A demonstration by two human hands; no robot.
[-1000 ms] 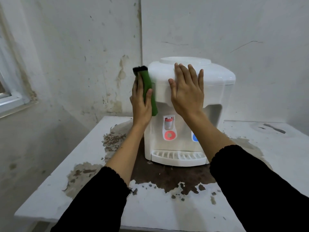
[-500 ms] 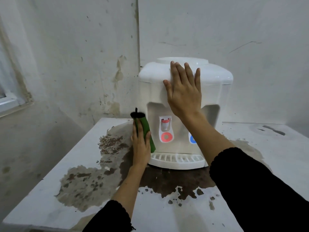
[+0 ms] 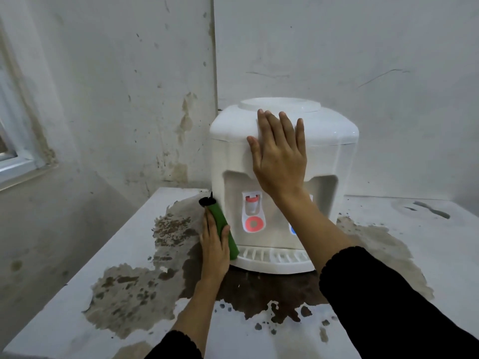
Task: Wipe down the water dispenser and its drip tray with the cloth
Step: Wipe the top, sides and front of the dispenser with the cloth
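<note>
- The table (image 3: 427,255) is white with its paint flaked away in a wide brown patch that runs under and around my work.
- The water dispenser (image 3: 331,141) stands upright on that patch, close to the corner of the walls. It is a white tabletop unit with no bottle on top, so I judge it light and its smooth plastic shell slippery, liable to slide if I rub one side hard.
- My right hand (image 3: 281,156) lies flat against the upper front, fingers straight and reaching onto the top edge, grasping nothing. Bracing there, high up, seems the best place to steady it.
- My left hand (image 3: 215,247) presses the cloth to the lower left side with straight fingers, the thumb hooked over its front edge.
- The drip tray (image 3: 274,257) juts from the base in front, slotted and thin. It looks brittle and possibly loose, so I would wipe it gently.
- The cloth (image 3: 224,231) is green with a dark end, soft and folded lengthwise, upright, its lower end beside the tray's left corner.
</note>
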